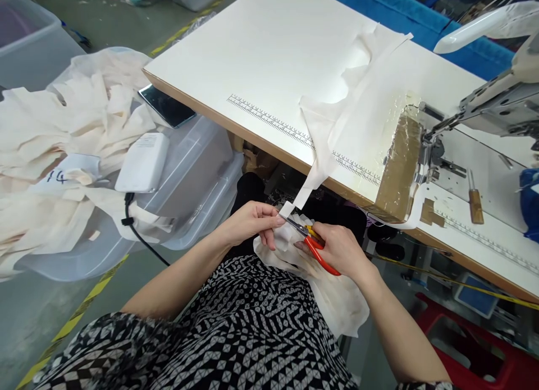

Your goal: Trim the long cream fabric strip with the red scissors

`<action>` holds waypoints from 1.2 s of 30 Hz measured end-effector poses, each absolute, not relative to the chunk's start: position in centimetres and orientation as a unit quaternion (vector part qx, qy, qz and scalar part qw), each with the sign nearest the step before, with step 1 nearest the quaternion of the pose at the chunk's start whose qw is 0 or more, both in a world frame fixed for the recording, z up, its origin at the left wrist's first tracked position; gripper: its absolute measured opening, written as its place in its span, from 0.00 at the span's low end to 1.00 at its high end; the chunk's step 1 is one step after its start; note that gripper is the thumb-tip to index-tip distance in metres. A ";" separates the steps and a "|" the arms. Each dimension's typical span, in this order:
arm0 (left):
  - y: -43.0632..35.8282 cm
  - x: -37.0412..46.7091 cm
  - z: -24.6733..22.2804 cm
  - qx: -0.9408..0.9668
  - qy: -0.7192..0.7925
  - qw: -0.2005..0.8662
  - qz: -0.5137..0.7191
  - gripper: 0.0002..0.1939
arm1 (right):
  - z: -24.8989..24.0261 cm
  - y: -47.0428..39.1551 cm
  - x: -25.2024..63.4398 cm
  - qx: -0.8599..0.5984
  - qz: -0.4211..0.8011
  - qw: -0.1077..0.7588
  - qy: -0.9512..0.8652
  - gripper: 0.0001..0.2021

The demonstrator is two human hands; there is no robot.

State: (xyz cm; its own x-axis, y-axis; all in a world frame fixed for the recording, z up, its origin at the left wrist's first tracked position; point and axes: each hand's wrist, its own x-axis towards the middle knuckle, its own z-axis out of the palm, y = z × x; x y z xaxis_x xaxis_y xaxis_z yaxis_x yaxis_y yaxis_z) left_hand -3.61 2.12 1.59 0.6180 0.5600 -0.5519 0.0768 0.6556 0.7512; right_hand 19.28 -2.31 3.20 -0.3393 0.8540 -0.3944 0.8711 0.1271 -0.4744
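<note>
My left hand (261,221) pinches the pale cream fabric (322,145) near its narrow end, just past the table edge. From there the fabric runs up across the white tabletop in an uneven strip. In my right hand (339,246) is a pair of scissors (315,248) with red and yellow handles. Their metal blades point left and lie at the fabric end beside my left fingertips; whether they are closed on the cloth I cannot tell. More cream fabric (341,300) hangs in folds over my lap, below both hands.
A sewing machine (501,103) stands on the right of the white table (269,47), with a wooden-handled awl (475,202) near it. At left, a clear plastic bin (202,171) bears heaped fabric pieces (50,137), a white power bank (143,162) and a phone (168,106). A red stool (467,345) is lower right.
</note>
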 end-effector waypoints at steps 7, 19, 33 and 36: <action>2.1 -3.6 1.2 0.407 0.415 0.799 0.154 0.19 | 2.4 -3.0 20.7 0.591 -0.399 -0.051 0.699 0.25; 1.6 -2.7 1.0 0.424 0.416 0.789 0.155 0.19 | 0.2 -4.3 15.8 0.616 -0.508 -0.303 0.520 0.13; 1.2 -2.2 1.1 0.634 0.502 0.552 0.202 0.14 | 1.4 -5.1 16.6 0.606 -0.466 -0.355 0.538 0.12; 1.6 -1.1 1.3 0.703 0.533 0.396 0.255 0.14 | 1.6 -5.6 17.0 0.634 -0.435 -0.363 0.526 0.12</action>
State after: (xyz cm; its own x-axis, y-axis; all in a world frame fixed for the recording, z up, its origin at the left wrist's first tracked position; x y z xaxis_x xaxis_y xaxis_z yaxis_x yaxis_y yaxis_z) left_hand -1.14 1.57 1.35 0.3020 0.9512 -0.0633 0.5479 -0.1189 0.8280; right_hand 16.98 -5.62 1.59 0.0682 0.9831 -0.1702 0.3509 -0.1833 -0.9183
